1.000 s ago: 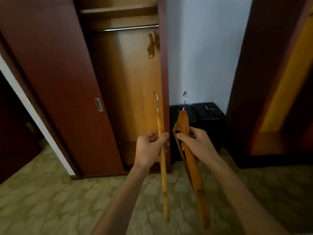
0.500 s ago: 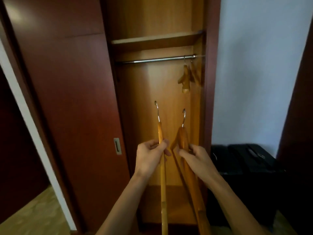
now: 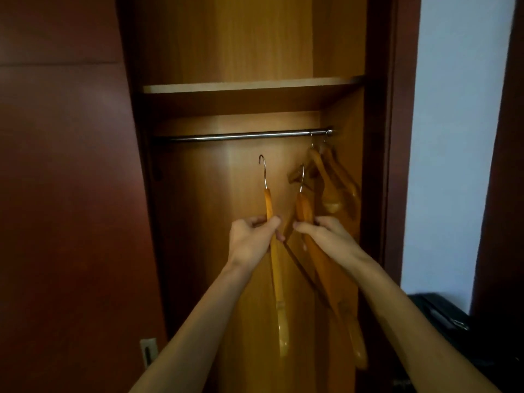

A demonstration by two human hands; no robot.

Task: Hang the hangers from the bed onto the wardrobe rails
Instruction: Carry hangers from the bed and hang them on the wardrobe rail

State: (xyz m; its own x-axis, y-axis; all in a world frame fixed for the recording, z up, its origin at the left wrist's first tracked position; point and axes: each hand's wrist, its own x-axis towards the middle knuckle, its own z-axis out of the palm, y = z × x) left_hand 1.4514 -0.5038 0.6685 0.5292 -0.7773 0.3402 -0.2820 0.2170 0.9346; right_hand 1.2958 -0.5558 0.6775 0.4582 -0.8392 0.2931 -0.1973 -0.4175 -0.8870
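Observation:
My left hand [image 3: 252,239] grips a wooden hanger [image 3: 276,276] near its neck, the metal hook pointing up a little below the rail. My right hand [image 3: 326,236] grips a second wooden hanger [image 3: 329,279], its hook slightly lower and to the right. The chrome wardrobe rail [image 3: 243,135] runs across the open compartment above both hooks. Two wooden hangers [image 3: 333,180] hang at the rail's right end, next to the wardrobe's side wall.
A shelf [image 3: 249,85] sits just above the rail. The dark red sliding door [image 3: 65,194] covers the left side, with a small recessed handle [image 3: 149,351] low down. A black suitcase [image 3: 442,316] stands on the floor to the right by the white wall.
I have moved closer to the wardrobe and the view has tilted up. Both hands have raised their hangers toward the rail; the floor has left the view.

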